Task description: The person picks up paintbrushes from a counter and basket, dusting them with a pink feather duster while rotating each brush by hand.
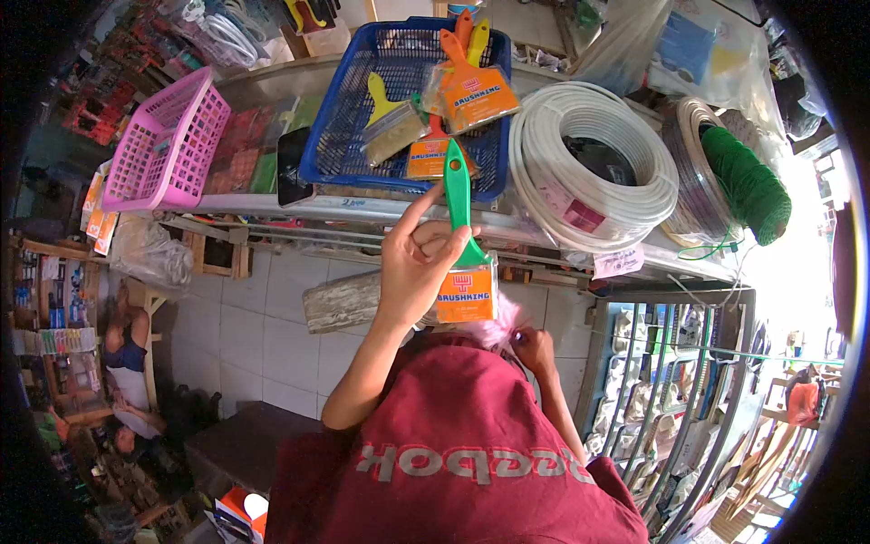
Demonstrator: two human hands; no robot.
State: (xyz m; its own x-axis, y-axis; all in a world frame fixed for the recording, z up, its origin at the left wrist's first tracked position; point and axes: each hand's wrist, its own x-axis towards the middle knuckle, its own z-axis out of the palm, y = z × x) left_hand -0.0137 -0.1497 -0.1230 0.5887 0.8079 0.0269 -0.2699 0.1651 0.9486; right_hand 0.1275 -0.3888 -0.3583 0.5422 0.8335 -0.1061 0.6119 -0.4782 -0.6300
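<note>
My left hand [420, 258] is raised in front of the counter, its thumb and fingers closed on the green handle of a paintbrush [459, 199]. The brush hangs bristles down, its head in a clear sleeve with an orange BRUSHKING label. Lower and to the right, my right hand [535, 352] is closed on a pale pink fluffy bundle [505, 328], partly hidden behind my chest and the brush. Beyond the left hand stands a blue mesh basket [340, 118] holding several packaged brushes with orange [467, 54], yellow [378, 95] and red handles.
A pink basket [172, 145] stands at the left of the glass counter. Coils of white cable [594, 163] and a green cord roll [745, 186] lie to the right. A glass display case [666, 390] is at right. Another person [131, 372] is at far left.
</note>
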